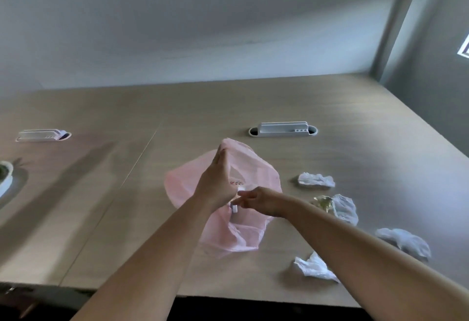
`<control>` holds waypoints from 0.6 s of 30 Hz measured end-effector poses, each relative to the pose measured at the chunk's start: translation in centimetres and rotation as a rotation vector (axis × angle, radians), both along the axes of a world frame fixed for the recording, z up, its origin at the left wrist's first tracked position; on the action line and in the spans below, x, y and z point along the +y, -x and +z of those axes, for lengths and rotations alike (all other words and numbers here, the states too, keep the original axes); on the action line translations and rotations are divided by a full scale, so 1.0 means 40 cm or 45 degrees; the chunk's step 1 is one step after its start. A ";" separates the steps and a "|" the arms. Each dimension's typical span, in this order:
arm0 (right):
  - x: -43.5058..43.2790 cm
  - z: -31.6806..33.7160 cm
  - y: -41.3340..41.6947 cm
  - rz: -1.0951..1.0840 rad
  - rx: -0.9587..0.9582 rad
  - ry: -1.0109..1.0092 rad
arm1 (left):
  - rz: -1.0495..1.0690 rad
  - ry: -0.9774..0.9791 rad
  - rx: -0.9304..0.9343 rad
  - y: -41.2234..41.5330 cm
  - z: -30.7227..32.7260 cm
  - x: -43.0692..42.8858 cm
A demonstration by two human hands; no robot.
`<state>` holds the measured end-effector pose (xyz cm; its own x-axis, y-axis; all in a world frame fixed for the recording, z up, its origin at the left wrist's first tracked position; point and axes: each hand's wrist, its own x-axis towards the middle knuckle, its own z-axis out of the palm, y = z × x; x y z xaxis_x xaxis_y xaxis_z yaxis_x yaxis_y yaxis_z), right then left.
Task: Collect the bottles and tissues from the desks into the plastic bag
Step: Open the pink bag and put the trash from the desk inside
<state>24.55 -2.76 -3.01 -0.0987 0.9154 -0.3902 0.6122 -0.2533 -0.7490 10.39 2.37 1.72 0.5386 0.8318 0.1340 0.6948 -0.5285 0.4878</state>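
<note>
While left hand [218, 183] pinches the pink plastic bag [243, 229] up by its rim, right hand [258, 200] sits at the mouth, fingers loosely curled round something small & white, prob. a bottle cap; can't tell exactly. Step looks like loading. Four crumpled tissues [316, 179] lie right of the right hand on the desk [355, 122]. Next: let go, reach right for nearest tissue.

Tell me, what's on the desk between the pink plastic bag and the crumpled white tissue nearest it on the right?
Nothing. In the head view, only bare wooden desk separates the pink plastic bag from that crumpled white tissue.
</note>
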 end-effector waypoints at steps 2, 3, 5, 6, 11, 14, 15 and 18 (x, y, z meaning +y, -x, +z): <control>-0.019 0.004 -0.021 -0.016 -0.030 -0.047 | -0.015 -0.010 0.020 -0.012 -0.007 -0.017; -0.030 0.015 -0.042 -0.085 -0.028 -0.085 | -0.019 -0.007 0.018 -0.020 -0.008 -0.024; -0.052 0.045 -0.095 -0.272 -0.012 -0.174 | -0.036 -0.005 -0.008 -0.037 -0.007 -0.034; -0.062 0.056 -0.125 -0.356 -0.045 -0.230 | -0.043 -0.001 -0.022 -0.046 -0.007 -0.037; -0.147 0.048 -0.279 -0.622 -0.273 -0.323 | -0.081 0.086 -0.096 -0.116 -0.002 -0.058; -0.204 -0.003 -0.347 -0.602 -0.480 -0.235 | -0.107 0.133 -0.110 -0.160 -0.003 -0.080; -0.221 -0.024 -0.365 -0.588 -0.533 -0.199 | -0.115 0.136 -0.103 -0.177 -0.007 -0.088; -0.253 -0.073 -0.394 -0.574 -0.572 -0.091 | -0.145 0.110 -0.107 -0.213 -0.015 -0.105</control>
<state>40.32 -12.89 -5.94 0.4612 0.8540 -0.2407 0.7152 -0.5184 -0.4689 18.93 -1.83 1.13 0.6200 0.7764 0.1129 0.5877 -0.5548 0.5889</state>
